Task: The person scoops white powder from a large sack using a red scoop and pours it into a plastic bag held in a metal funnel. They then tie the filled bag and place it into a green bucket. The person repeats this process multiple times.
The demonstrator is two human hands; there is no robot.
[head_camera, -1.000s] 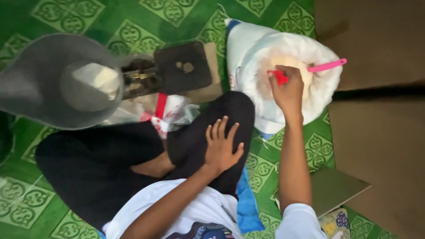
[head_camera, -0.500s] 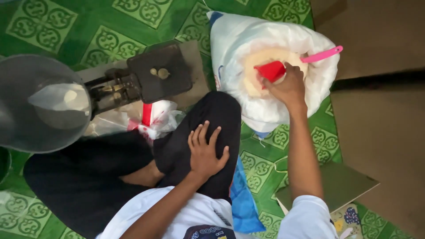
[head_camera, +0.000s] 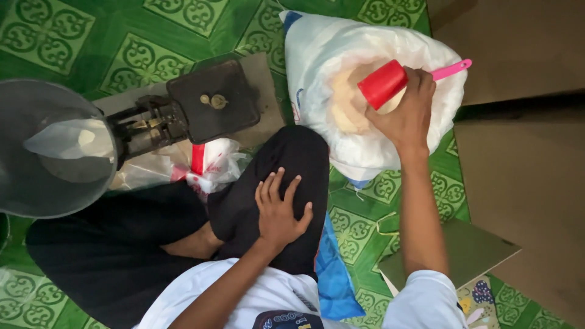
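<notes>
My right hand (head_camera: 405,113) grips a red cup-shaped scoop (head_camera: 382,84) with a pink handle (head_camera: 452,69) and holds it over the open mouth of a big white sack (head_camera: 323,55). Pale powder or grain (head_camera: 348,103) fills the sack under the scoop. My left hand (head_camera: 277,210) rests flat, fingers spread, on my knee in black trousers (head_camera: 286,158). Left of the sack stands a black balance scale (head_camera: 210,100) with a round metal pan (head_camera: 46,149). A clear plastic bag (head_camera: 70,140) lies in that pan.
I sit cross-legged on a green patterned floor mat (head_camera: 55,30). A red and white plastic bag (head_camera: 207,161) lies under the scale. Blue cloth (head_camera: 335,274) and a grey-green flat board (head_camera: 469,250) lie by my right side. Bare brown floor (head_camera: 530,170) runs along the right.
My right hand has lifted the red scoop up out of the sack's contents and tilted it on its side. My left hand stays on the knee.
</notes>
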